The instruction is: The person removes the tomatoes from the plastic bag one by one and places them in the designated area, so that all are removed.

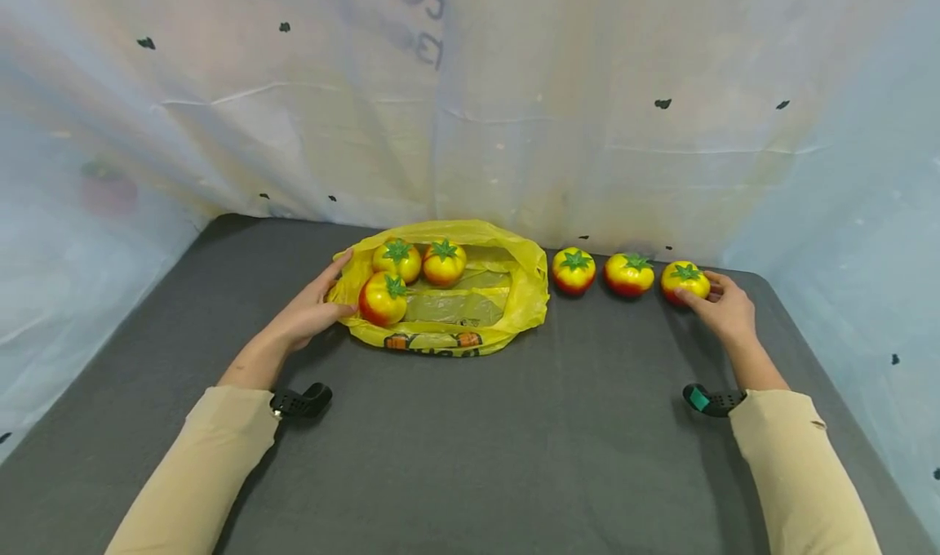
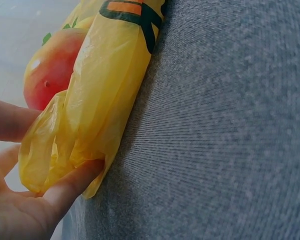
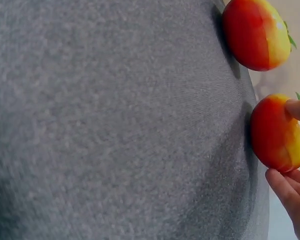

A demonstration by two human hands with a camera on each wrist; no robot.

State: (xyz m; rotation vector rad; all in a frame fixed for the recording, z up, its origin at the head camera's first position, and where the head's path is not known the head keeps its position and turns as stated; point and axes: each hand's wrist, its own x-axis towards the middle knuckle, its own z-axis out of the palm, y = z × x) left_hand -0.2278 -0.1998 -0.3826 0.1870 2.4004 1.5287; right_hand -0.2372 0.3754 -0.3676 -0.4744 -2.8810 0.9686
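A yellow plastic bag (image 1: 525, 318) lies spread with its mouth up at the middle back of the grey table. My left hand (image 1: 312, 306) grips the bag's left edge, and the left wrist view shows thumb and fingers around the gathered plastic (image 2: 85, 135). Inside the bag, toward its left, are three red-and-yellow toy tomatoes with green leaf tops, the nearest tomato (image 1: 383, 299) beside my left thumb. Right of the bag, my right hand (image 1: 729, 308) pinches the rightmost tomato (image 1: 681, 281) between thumb and fingers. In the right wrist view that tomato (image 3: 275, 135) appears at or close to the table surface.
Two more tomatoes, one (image 1: 574, 271) beside the bag and another (image 1: 628, 276), stand in a row left of the held one. Pale sheeting (image 1: 514, 130) with black marks rises behind the grey table (image 1: 470, 449) and along both sides.
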